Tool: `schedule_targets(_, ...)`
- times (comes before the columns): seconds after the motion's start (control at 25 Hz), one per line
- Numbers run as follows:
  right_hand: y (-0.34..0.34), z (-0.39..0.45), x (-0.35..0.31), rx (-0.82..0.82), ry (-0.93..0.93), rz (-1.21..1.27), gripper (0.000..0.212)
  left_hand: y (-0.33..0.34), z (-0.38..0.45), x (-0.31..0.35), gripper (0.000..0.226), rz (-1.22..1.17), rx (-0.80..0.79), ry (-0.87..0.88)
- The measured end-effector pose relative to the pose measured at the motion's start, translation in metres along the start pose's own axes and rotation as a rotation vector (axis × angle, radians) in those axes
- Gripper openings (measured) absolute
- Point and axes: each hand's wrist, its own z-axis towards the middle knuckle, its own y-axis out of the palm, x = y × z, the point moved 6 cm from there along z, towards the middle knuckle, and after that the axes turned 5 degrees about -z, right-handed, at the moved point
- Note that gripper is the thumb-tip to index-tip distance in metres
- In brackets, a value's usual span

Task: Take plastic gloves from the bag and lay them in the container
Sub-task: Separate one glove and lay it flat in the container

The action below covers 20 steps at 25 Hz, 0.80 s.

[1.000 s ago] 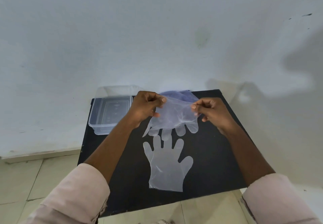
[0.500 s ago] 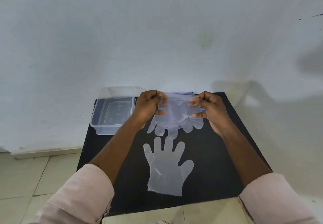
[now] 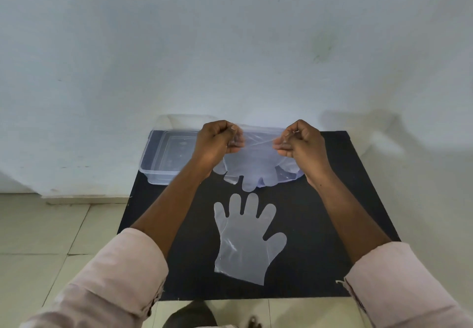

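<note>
Both hands are raised over the far half of the black tabletop [image 3: 332,225], each with its fingers curled in a pinch on the same sheet of thin clear plastic: the left hand [image 3: 215,141] grips one top corner, the right hand [image 3: 302,143] the other, and the film is drawn taut between them. What hangs below the fingers looks like a held plastic glove [image 3: 252,166], its rounded fingertips dangling toward the tabletop; a bluish layer behind it may be the bag, but the two transparent films overlap and I cannot tell where one ends and the other begins. Nearer the person than the fingers, well below them in the view, a second plastic glove [image 3: 245,240] lies flat and spread on the tabletop, touching nothing else. Beyond and to the outside of the left hand's fingers sits the clear plastic container [image 3: 163,158], at the far left corner; its inside looks bare as far as the picture shows, though the left hand covers one edge. By this reading the task is in its early part: one glove is out, another is being freed, and none appears to be laid in the container yet.
</note>
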Motion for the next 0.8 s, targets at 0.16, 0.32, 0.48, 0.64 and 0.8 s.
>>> schedule_targets(0.16, 0.041, 0.03, -0.007, -0.032, -0.009, -0.033, 0.018, -0.039, 0.028, -0.005, 0.021, -0.023, 0.018, -0.027)
schedule_targets(0.32, 0.109, 0.074, -0.012, -0.056, 0.05, -0.035, 0.021, -0.099, 0.073, -0.015, 0.021, -0.035, 0.03, -0.083)
schedule_targets(0.48, 0.189, 0.131, -0.017, -0.033, 0.139, -0.019, 0.017, -0.166, 0.138, -0.027, 0.019, -0.033, 0.057, -0.165)
schedule_targets(0.64, 0.249, 0.184, -0.029, -0.001, 0.115, -0.06, 0.016, -0.215, 0.204, -0.031, 0.025, -0.026, 0.102, -0.186)
schedule_targets(0.8, 0.27, 0.221, -0.057, 0.093, -0.052, -0.097, 0.022, -0.237, 0.248, -0.016, 0.025, -0.028, 0.099, -0.089)
